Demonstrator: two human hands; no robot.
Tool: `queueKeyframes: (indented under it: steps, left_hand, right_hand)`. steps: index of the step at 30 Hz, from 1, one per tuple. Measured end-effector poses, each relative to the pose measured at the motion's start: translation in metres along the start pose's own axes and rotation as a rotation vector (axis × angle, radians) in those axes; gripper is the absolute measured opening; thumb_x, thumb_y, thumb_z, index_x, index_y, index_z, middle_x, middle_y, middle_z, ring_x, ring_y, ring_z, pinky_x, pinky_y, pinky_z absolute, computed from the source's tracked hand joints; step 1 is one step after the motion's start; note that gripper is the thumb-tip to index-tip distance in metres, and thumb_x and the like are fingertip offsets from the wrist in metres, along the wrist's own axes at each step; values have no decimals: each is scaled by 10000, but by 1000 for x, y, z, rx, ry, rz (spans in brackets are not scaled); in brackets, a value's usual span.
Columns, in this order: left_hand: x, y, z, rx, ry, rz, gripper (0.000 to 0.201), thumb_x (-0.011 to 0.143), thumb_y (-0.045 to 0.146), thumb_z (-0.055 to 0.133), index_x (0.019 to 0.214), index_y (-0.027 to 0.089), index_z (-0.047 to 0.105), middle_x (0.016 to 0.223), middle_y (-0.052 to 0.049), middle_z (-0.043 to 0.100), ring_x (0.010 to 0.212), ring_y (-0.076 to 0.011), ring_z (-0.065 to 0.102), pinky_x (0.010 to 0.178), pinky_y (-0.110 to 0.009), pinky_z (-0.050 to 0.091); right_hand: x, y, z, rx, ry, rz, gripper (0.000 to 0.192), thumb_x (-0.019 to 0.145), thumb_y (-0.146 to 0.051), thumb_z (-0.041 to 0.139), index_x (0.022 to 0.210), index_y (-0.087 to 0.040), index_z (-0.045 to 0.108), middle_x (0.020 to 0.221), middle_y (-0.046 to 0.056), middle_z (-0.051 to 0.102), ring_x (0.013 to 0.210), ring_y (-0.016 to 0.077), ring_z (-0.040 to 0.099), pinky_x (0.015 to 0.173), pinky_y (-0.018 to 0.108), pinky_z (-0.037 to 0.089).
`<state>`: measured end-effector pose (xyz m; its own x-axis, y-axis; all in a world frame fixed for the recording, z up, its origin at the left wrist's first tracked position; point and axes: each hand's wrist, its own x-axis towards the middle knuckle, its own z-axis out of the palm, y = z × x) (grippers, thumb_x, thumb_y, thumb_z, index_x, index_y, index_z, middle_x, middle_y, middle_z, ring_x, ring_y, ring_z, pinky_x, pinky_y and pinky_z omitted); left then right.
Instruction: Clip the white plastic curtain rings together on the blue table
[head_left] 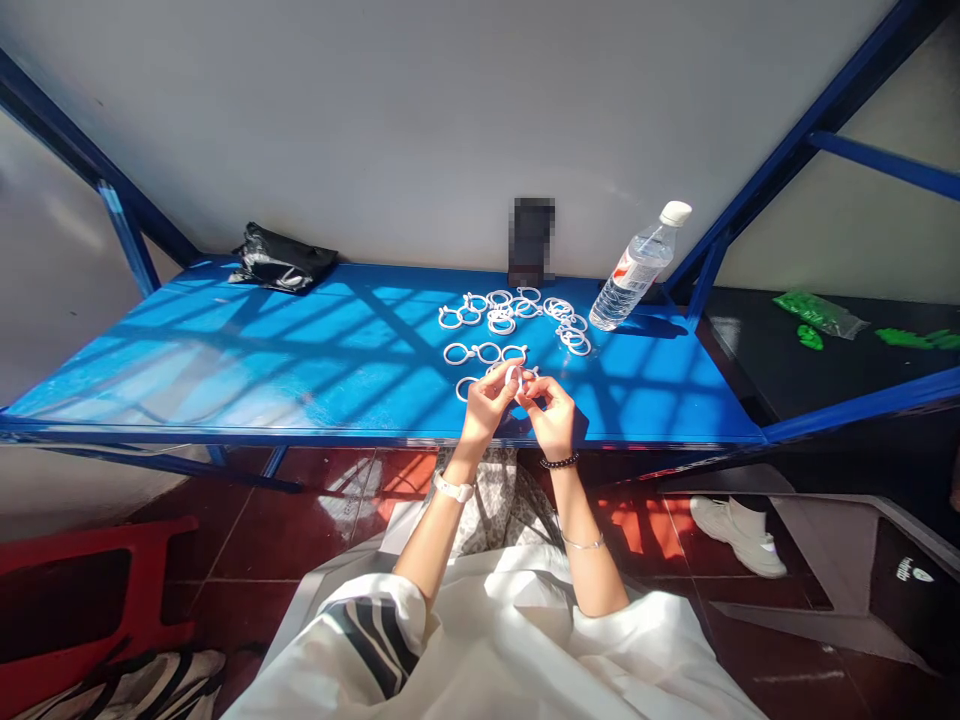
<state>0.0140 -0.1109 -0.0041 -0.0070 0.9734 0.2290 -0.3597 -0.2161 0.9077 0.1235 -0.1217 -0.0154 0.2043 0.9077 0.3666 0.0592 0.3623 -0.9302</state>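
Above the front part of the blue table, my left hand (486, 402) pinches a white curtain ring (514, 380) between thumb and fingers. My right hand (552, 410) is closed at the ring's right side, its fingertips pressed together there; any small part between them is too tiny to make out. Just beyond my hands lie several more white rings with small eyelets, among them a loose ring (457, 354) in a rough row. Farther back is a looser heap of rings (501, 322). My fingers partly hide the nearest rings on the table.
A water bottle (634, 268) with a white cap stands right of the rings. Behind them is a blurred dark upright object (531, 242). A black plastic bag (283, 260) lies at the back left of the blue table (322, 385). Green packets (821, 314) rest on a dark surface at right.
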Motion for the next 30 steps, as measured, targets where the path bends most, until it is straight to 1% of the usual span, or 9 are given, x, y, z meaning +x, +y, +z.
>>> queueKeyframes:
  steps: [6,9,13,19,24,30]
  left_hand:
    - [0,1,1,19,37,-6,414,761,462,708,1033,150,719,917,-96,740,883,-227,687,810,-342,548]
    - [0,-1,0,19,50,-11,405,773,468,692,1023,150,720,909,-92,737,863,-225,686,799,-343,547]
    - [1,-7,-2,-66,11,-23,420,793,466,676,1080,160,698,991,-101,726,947,-240,676,847,-350,535]
    - [2,-7,-3,-161,-41,-83,504,833,512,619,1191,157,641,1063,-132,711,1035,-262,661,960,-398,499]
    - [2,-1,-1,-222,-90,-127,532,862,537,566,1248,173,602,1146,-137,686,1128,-273,620,942,-390,507]
    - [2,3,1,-236,-62,-170,490,860,486,584,1224,159,616,1146,-132,691,1121,-268,627,920,-354,512]
  right_hand:
    - [-1,0,0,-4,-16,9,263,723,-345,736,657,-199,527,718,-5,580,710,146,575,712,292,501]
    - [-1,1,0,10,-16,4,238,729,-323,733,665,-197,540,712,-4,581,706,145,577,708,291,502]
    - [-1,-1,0,-16,-13,-8,191,742,-313,717,735,-204,560,727,-4,598,694,140,575,697,285,501]
    - [0,-7,0,-66,-16,-6,210,737,-329,704,842,-220,559,805,8,629,703,139,580,707,287,515]
    - [0,-4,-1,-58,7,-2,195,750,-332,699,850,-226,570,807,5,631,704,134,590,698,275,513]
    - [1,-2,-1,-48,29,17,206,753,-336,691,878,-223,573,846,11,637,705,126,603,694,269,530]
